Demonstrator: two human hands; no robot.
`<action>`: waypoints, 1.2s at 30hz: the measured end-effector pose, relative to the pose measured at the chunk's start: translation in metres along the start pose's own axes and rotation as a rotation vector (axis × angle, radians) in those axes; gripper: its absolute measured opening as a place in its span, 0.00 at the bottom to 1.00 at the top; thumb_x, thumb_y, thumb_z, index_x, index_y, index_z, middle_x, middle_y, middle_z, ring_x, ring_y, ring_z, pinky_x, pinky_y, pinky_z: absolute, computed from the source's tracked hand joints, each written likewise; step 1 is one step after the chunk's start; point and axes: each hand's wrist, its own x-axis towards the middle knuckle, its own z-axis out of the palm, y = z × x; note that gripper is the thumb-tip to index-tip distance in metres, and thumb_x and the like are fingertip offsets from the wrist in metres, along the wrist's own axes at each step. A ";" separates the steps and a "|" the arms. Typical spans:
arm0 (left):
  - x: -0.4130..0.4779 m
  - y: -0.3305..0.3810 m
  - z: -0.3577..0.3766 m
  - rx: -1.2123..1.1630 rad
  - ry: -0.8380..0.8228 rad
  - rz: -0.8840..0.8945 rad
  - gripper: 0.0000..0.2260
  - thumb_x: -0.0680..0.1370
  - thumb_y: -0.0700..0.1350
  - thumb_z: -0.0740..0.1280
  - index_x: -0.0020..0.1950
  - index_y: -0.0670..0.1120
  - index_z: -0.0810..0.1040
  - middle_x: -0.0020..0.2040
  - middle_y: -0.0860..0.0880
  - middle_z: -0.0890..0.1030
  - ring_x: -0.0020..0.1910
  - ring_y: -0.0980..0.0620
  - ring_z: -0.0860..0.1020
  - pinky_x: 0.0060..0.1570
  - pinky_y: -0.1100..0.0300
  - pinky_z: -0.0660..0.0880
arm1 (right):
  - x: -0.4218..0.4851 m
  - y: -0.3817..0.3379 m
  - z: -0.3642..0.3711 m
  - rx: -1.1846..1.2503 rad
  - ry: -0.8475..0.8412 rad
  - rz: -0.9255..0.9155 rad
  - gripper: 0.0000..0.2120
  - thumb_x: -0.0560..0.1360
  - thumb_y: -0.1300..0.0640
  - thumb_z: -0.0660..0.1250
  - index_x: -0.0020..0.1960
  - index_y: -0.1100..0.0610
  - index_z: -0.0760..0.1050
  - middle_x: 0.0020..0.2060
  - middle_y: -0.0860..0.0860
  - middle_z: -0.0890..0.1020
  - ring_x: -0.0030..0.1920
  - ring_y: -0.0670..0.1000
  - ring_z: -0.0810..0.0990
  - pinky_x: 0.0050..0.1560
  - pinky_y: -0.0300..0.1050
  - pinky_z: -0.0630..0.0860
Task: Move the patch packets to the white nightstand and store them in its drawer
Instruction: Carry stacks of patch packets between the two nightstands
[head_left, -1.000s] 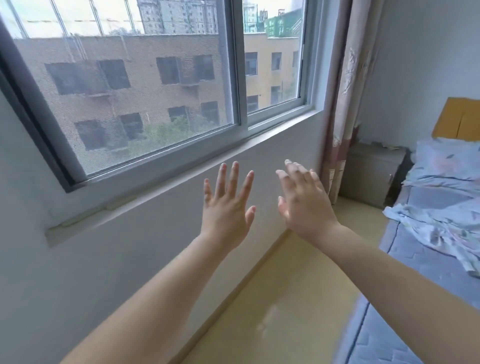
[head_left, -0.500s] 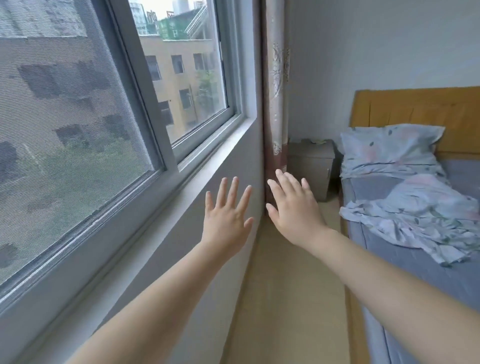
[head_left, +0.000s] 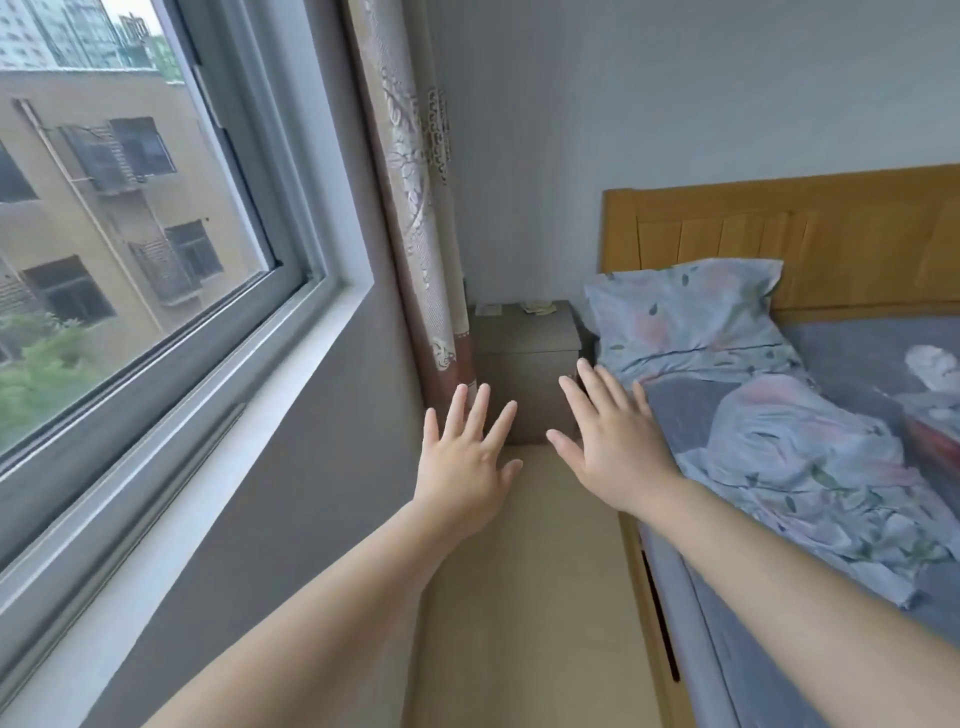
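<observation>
The left hand and right hand are spread and empty. On the nightstand lie small flat things (too small to tell if packets). Packets should be light and thin, best pinched by an edge.

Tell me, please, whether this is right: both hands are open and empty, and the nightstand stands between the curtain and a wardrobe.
Not quite: the head view shows the nightstand between the curtain and the bed, not a wardrobe. The left hand and right hand are indeed open and empty.
</observation>
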 end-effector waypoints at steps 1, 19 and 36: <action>0.031 -0.001 0.004 -0.011 0.001 0.002 0.29 0.81 0.60 0.50 0.78 0.55 0.42 0.79 0.48 0.40 0.77 0.45 0.37 0.73 0.41 0.42 | 0.025 0.016 0.005 -0.007 -0.007 0.013 0.39 0.73 0.35 0.37 0.76 0.56 0.57 0.77 0.56 0.56 0.76 0.56 0.55 0.72 0.62 0.52; 0.541 -0.113 0.138 -0.117 -0.041 0.053 0.30 0.81 0.61 0.48 0.78 0.55 0.38 0.79 0.49 0.37 0.76 0.43 0.35 0.73 0.40 0.41 | 0.480 0.166 0.197 -0.090 -0.167 0.186 0.33 0.78 0.36 0.42 0.78 0.50 0.42 0.78 0.50 0.41 0.77 0.53 0.40 0.73 0.65 0.43; 0.966 -0.133 0.287 -0.137 -0.258 0.010 0.29 0.81 0.62 0.45 0.78 0.55 0.37 0.78 0.48 0.35 0.76 0.43 0.34 0.72 0.41 0.38 | 0.833 0.360 0.407 0.054 -0.318 0.240 0.32 0.79 0.37 0.43 0.78 0.51 0.44 0.78 0.52 0.44 0.77 0.54 0.42 0.73 0.64 0.46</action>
